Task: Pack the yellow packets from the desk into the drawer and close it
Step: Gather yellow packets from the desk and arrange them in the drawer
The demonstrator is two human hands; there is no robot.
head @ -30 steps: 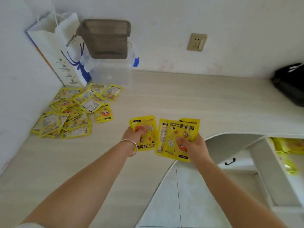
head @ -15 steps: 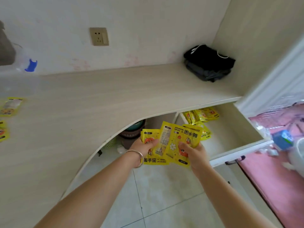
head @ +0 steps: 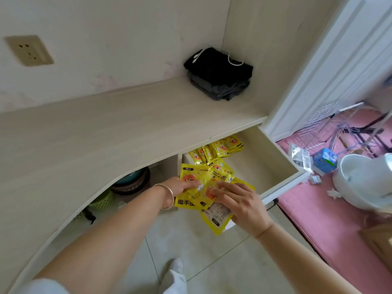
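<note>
- Your left hand [head: 184,186] pinches a fan of yellow packets [head: 203,183] — thumb on top, fingers underneath — at the near left corner of the open drawer [head: 273,164].
- Your right hand [head: 239,203] lies over the same bunch with fingers curled onto it; one packet [head: 215,218] hangs below your palm, over the floor.
- More packets, a row of them [head: 216,151], stand at the back left of the drawer, under the edge of the desk [head: 106,132].
- A black folded bundle [head: 218,74] sits in the desk's far corner.
</note>
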